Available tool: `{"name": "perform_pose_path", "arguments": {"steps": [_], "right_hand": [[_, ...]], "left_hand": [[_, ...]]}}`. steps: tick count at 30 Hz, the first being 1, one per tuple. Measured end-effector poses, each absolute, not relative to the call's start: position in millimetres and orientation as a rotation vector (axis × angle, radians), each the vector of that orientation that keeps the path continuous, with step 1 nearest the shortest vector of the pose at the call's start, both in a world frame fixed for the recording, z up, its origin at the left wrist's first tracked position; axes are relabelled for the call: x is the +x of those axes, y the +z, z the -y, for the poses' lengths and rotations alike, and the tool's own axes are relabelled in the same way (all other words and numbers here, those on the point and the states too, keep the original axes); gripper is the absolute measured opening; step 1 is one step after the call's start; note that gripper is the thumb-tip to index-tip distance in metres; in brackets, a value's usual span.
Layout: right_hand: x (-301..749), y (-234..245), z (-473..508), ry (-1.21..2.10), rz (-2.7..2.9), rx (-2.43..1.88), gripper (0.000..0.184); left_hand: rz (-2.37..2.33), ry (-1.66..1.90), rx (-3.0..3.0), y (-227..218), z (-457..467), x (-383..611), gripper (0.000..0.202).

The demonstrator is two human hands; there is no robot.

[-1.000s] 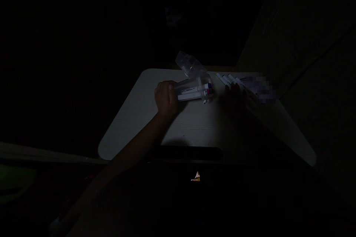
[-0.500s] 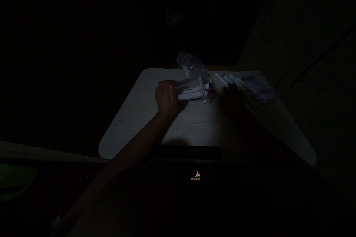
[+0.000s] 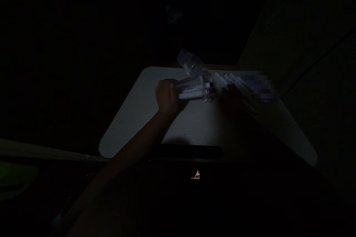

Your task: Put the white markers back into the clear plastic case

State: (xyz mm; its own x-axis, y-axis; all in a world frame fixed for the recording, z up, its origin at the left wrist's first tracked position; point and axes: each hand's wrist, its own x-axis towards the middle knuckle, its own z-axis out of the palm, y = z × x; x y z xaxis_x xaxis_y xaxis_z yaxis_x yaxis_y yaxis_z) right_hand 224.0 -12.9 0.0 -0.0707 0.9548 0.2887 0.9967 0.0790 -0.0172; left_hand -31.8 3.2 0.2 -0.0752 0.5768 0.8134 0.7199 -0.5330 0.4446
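Note:
My left hand (image 3: 167,95) is closed round the near end of a clear plastic case (image 3: 189,80), which lies on its side over the white table (image 3: 133,107). Its lid (image 3: 192,61) hangs open toward the back. Inside are several white markers (image 3: 193,92), with purple and red caps at the right end. In deep shadow to the right, my right hand (image 3: 233,98) is at the lower ends of several loose markers (image 3: 221,79). Its fingers are too dark to show whether they grip one.
A blurred purple patch (image 3: 258,86) covers something at the table's right back corner. A dark slot (image 3: 189,152) runs along the near edge. A wall (image 3: 311,52) rises at the right, and a green object (image 3: 16,179) shows at the lower left.
My right hand has shifted slightly among the loose markers, whose ends show a little more. My left hand and the case stay almost in place.

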Motion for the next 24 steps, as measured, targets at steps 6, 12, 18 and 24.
{"name": "perform_pose_path", "arguments": {"steps": [6,12,18,24], "right_hand": [[219.0,8.8,15.9,-0.225,2.16,-1.936,0.044],[217.3,9.4,16.1,-0.201,2.171,-1.933,0.043],[219.0,9.3,13.2,-0.171,2.21,-1.933,0.046],[218.9,9.7,9.2,-0.153,2.226,-1.968,0.044]], "left_hand": [[1.426,-1.672,-2.039,0.7,-3.1,-31.9,0.072],[1.462,-1.663,-2.035,-0.7,-4.3,-32.3,0.071],[1.454,-1.661,-2.059,-1.7,-5.9,-33.5,0.071],[1.455,-1.675,-2.05,-1.5,-5.0,-33.5,0.068]]}}
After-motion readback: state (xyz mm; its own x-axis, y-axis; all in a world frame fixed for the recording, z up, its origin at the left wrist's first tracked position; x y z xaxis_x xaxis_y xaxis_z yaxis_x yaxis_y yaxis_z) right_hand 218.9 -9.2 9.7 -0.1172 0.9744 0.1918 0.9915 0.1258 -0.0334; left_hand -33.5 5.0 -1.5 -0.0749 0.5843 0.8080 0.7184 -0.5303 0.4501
